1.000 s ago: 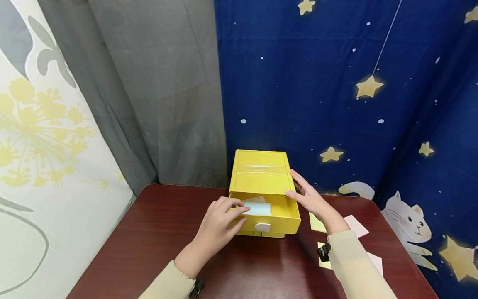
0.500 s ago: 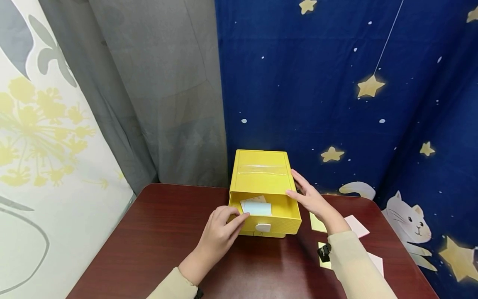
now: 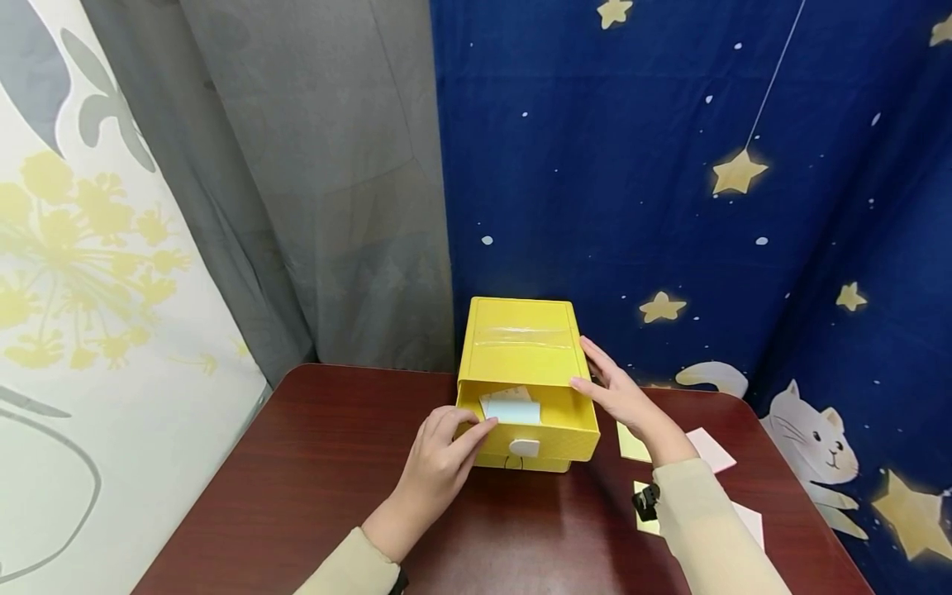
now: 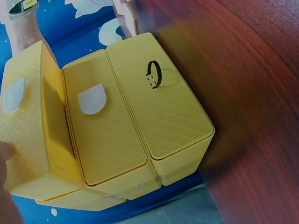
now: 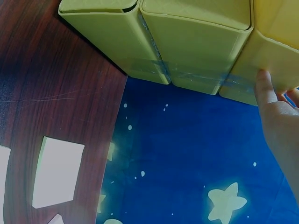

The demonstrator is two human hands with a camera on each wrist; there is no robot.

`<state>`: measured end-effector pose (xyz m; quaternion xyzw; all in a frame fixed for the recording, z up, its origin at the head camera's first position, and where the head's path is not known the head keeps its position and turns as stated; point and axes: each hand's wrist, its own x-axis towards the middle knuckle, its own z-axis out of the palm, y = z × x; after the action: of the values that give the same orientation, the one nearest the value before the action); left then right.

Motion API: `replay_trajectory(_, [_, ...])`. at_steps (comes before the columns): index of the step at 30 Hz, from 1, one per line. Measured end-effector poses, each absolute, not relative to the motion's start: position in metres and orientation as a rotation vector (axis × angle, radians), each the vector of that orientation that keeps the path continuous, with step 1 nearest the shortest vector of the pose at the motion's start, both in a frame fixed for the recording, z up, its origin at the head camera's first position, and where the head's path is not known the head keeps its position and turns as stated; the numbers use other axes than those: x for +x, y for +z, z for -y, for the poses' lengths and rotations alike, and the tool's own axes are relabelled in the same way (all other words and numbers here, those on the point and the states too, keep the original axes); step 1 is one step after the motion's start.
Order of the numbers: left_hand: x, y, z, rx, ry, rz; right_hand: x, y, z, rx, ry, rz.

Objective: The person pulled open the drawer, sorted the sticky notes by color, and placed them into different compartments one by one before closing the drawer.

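Observation:
A yellow drawer unit stands at the back of the table, its top drawer pulled out. Inside that drawer lie a light blue paper piece and a pale patterned paper. My left hand holds the drawer front near its left corner, index finger over the top rim. In the left wrist view a fingertip lies against the front panel, beside the white pull tab. My right hand rests against the unit's right side with extended fingers; its fingertip touches the side wall.
Two lower drawers sit closed, the middle one with a white tab, the bottom one with a black loop. Yellow notes and pink notes lie on the dark red table, right of the unit. Curtains hang behind.
My left hand has come out of the drawer, away from the blue paper, onto the front panel's left corner. The drawer has slid slightly inward. My right hand stays in place.

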<state>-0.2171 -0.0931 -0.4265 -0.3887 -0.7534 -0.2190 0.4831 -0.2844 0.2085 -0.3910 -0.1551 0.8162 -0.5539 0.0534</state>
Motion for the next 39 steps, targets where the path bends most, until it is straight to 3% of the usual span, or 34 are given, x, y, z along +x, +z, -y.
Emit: replay_trajectory(39, [-0.243,-0.429,0.085,-0.877,-0.508,1.894,-0.286,-0.39,-0.209,-0.438,-1.789,-2.355])
